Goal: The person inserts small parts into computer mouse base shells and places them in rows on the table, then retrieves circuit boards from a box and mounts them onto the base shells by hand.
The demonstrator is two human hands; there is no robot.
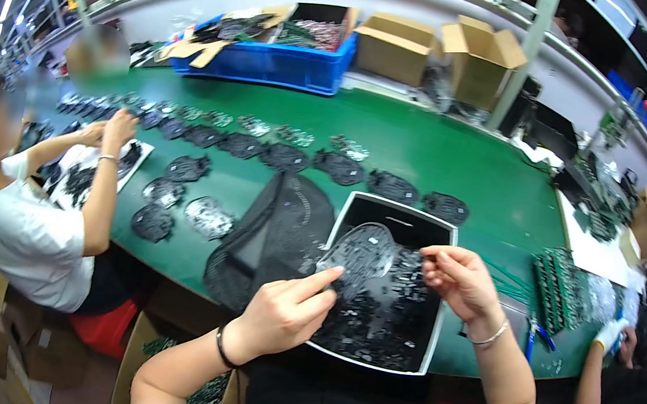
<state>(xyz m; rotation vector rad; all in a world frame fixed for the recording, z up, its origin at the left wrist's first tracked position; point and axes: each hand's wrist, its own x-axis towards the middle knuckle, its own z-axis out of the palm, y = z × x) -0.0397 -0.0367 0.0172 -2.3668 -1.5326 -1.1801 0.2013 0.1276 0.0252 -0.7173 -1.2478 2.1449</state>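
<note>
You hold a thin, clear plastic piece [360, 252] with a rounded outline above the near half of the green table, over a white-rimmed tray [434, 297]. Its flat face tilts up toward you, and its long axis runs from near left to far right. Your left hand [285, 313] pinches its near-left edge, index finger stretched along the rim and thumb underneath, the other fingers curled in. Your right hand [459, 281] sits just right of the piece with fingertips drawn together; whether they pinch the far-right edge or something smaller, you cannot tell.

The tray below is full of small dark parts [381, 321]. Touching its left side lies a black mesh sheet [271, 238], fan-shaped and crumpled. Beyond it, a row of dark rounded pieces [288, 157] stretches left to right across the green table [434, 148].

At the far edge, a blue plastic crate [277, 65] sits left of centre, with brown cardboard flaps and dark parts inside. Right of it stand two open brown cardboard boxes [436, 51], side by side. To your right, green circuit boards [560, 286] lie near the table's edge beside a white sheet. On the left, another person in a white shirt [38, 241] works with both hands over a white sheet [96, 166].
</note>
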